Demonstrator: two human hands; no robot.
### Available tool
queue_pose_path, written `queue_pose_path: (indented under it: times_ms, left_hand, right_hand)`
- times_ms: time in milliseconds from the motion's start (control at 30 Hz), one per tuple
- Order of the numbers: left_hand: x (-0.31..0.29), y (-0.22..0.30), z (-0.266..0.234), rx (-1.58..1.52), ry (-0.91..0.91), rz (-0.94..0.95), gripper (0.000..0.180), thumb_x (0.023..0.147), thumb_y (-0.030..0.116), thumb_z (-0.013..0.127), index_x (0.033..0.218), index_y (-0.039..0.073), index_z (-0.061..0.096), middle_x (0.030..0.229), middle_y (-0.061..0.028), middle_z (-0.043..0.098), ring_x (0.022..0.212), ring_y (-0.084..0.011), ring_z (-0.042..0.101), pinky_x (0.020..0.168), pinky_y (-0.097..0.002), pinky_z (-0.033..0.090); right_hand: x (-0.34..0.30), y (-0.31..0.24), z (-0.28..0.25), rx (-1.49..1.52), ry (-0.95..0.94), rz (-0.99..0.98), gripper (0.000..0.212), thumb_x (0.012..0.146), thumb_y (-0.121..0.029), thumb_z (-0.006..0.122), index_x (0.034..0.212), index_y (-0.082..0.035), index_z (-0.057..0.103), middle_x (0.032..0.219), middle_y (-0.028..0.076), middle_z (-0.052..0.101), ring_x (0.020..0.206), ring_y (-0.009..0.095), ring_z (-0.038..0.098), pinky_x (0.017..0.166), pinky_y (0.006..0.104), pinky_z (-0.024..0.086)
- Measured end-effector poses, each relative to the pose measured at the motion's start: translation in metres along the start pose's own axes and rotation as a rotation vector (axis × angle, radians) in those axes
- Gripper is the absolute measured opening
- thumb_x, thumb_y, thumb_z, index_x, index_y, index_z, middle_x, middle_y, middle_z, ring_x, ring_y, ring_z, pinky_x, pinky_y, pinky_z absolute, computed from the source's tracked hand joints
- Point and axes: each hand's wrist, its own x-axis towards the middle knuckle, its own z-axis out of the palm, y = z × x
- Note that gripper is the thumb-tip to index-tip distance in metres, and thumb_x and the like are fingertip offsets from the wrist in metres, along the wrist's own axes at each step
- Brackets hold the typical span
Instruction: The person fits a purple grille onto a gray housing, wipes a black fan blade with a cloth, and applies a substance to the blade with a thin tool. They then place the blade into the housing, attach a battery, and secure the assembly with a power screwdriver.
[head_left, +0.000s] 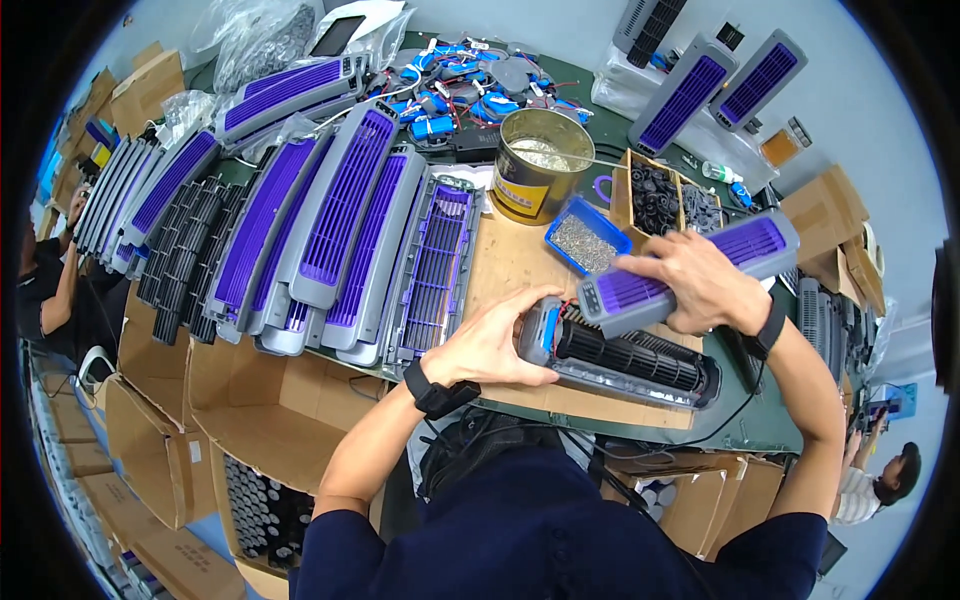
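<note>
Green worktop [750,428], cardboard sheet [500,250] | fan housing [625,388] with black roller [635,355]: sheet's near side | left hand [490,340]: clasping housing's left end | right hand [695,280]: gripping purple-grilled cover [755,245], angled across housing, contact unclear | advisable: steady housing, keep red wires [568,308] clear

Left hand: fingers and thumb set apart in a C-shaped grip [490,345], fingertips toward the right, thumb on the side nearer the body
Left wrist: roughly in line [430,364] with the forearm
Left forearm: bare [372,452], slanting forward and inward
Right hand: back upward [700,280], index finger reaching left, thumb lower, gripping
Right forearm: bare [808,395], running forward and leftward from a bent elbow
Both hands: apart, the right farther forward
</note>
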Motion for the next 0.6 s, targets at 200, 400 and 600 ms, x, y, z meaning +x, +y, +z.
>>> queue_pose_path:
  times_ms: [200,400,600]
  left_hand:
    - [0.005,0.019,-0.002,-0.010,0.078,-0.101,0.093,0.061,0.028,0.088,0.140,0.003,0.045,0.118,-0.0166,0.062,0.100,-0.0244,0.063,0.088,-0.0351,0.052]
    - [0.005,0.021,0.006,-0.090,0.216,-0.029,0.097,0.061,0.027,0.090,0.141,0.000,0.043,0.123,-0.0165,0.060,0.102,-0.0221,0.063,0.087,-0.0331,0.053]
    - [0.003,0.028,0.011,-0.299,0.285,-0.012,0.097,0.062,0.013,0.091,0.143,-0.001,0.039,0.130,-0.0152,0.056,0.113,-0.0203,0.059,0.097,-0.0326,0.051]
  right_hand:
    - [-0.015,-0.022,-0.006,0.448,-0.079,0.039,0.085,0.050,-0.012,0.069,0.133,-0.006,0.054,0.103,0.019,0.061,0.097,0.039,0.060,0.084,0.0432,0.051]
    - [-0.015,-0.020,0.017,0.848,0.029,0.027,0.095,0.059,-0.024,0.085,0.143,-0.005,0.045,0.121,0.016,0.060,0.112,0.028,0.056,0.103,0.0372,0.040]
    - [-0.013,-0.024,0.022,0.869,0.115,-0.025,0.099,0.062,-0.030,0.089,0.144,-0.003,0.042,0.120,0.015,0.060,0.113,0.026,0.055,0.103,0.0367,0.039]
